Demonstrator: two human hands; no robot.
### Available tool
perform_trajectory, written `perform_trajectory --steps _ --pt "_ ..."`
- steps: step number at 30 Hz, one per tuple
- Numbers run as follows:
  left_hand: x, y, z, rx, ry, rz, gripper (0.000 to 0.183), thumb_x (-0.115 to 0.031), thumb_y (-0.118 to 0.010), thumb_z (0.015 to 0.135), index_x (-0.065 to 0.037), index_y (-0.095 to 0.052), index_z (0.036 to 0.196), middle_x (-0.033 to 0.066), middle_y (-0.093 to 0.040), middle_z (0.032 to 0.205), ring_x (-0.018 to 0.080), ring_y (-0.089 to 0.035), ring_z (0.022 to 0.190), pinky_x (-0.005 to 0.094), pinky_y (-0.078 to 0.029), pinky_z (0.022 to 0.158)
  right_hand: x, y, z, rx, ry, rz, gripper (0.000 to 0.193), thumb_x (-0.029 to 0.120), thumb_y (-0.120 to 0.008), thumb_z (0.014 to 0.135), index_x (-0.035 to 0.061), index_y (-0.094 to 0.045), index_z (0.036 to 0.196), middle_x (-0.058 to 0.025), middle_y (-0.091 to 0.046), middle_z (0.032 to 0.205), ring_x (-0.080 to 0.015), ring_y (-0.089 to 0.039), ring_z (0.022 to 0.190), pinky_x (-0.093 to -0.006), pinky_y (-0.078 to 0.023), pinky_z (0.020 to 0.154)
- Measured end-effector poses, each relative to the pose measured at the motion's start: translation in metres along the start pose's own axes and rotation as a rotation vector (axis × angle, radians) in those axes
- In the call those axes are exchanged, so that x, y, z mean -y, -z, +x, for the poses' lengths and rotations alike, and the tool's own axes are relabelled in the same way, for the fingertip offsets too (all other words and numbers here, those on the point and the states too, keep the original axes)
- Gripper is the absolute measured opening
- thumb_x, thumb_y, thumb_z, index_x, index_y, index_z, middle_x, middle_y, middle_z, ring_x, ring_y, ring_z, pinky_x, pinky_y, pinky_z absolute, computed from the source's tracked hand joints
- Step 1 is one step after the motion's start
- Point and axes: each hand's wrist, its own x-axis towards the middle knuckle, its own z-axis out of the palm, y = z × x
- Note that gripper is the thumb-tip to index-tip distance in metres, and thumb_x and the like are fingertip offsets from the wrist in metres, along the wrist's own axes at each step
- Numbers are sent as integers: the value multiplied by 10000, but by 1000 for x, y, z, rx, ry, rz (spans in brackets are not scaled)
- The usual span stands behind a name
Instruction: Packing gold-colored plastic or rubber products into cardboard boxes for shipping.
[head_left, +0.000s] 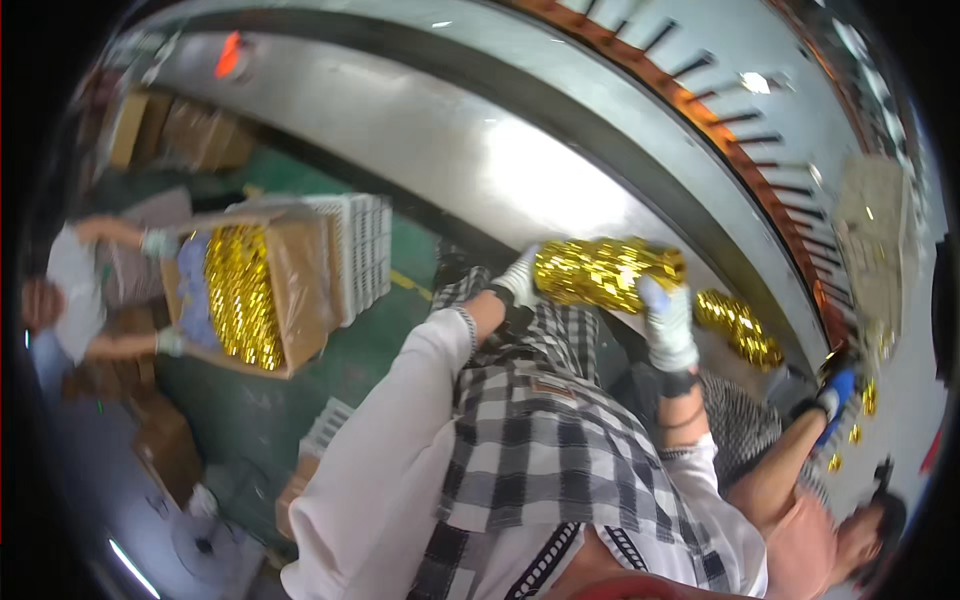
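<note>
spanning both gloved hands: gold foil bundle, left hand, right hand.

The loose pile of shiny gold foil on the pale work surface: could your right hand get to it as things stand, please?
Probably not right away: the right hand shares a grip with the left hand on a gold foil bundle, though the foil pile lies close beside it, unobstructed.

A shiny gold foil bundle, roughly cylindrical, sits between the gloved left hand and right hand, gripped at both ends. A second gold bundle lies just right of the right hand. Well left of the left hand, an open brown carton holds more gold foil. Further brown boxes stand far up-left.
</note>
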Motion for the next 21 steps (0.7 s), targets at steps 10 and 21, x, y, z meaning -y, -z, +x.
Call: perform_trajectory --steps 10,21 --pt "-8 169 -288 -4 -431 -90 572 -453 -752 933 -135 -600 1384 62 -645 1385 242 -574 1309 519 -440 1117 -52 -192 -132 48 -13 236 791 536 -748 882 50 -501 1454 -97 -591 1408 -250 -561 1303 -461 -406 1144" --pt "-147 484 -825 -126 -1193 -190 554 -302 -785 925 -59 -578 1377 76 -643 1291 209 -626 1178 385 -485 1089 -95 -768 -159 593 -144 456 714 555 -656 951 76 -519 1462 -191 -541 1490 -337 -512 1382 -555 -391 1169"
